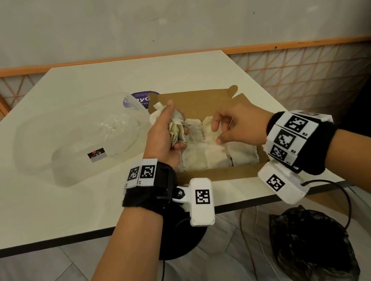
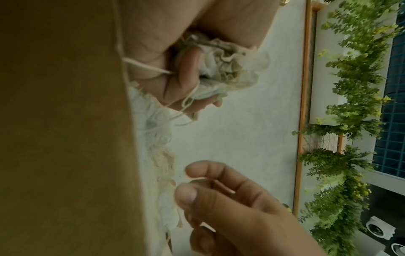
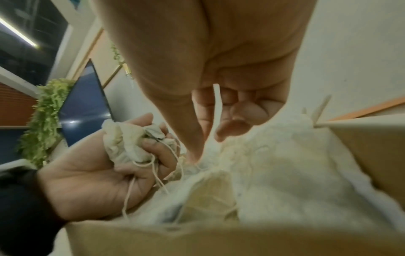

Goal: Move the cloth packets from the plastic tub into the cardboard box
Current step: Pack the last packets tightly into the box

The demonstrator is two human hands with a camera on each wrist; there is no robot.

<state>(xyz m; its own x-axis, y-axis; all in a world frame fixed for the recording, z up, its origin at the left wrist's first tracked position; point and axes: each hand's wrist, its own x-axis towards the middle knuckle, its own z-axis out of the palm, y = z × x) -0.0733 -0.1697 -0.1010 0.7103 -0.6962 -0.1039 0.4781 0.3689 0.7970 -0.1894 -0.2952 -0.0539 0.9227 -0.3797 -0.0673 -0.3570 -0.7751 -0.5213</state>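
Observation:
My left hand [image 1: 161, 137] grips a crumpled bunch of cream cloth packets [image 1: 176, 129] over the left end of the open cardboard box [image 1: 220, 175], their strings dangling. The wrist views show the same bunch [image 2: 223, 65] [image 3: 122, 143] in that fist. Several flat packets [image 1: 214, 152] [image 3: 285, 181] lie inside the box. My right hand [image 1: 234, 126] hovers over them with curled fingers, pinching a thin white string [image 3: 215, 107] that leads down to the packets. The clear plastic tub [image 1: 31, 142] stands left of the box; I can make out no packets in it.
The white table's near edge [image 1: 73, 239] runs under my wrists. A purple round sticker [image 1: 137, 100] lies behind the tub. A black plastic bag [image 1: 312, 246] and cables are on the floor below. An orange lattice rail [image 1: 315, 68] borders the table's far side.

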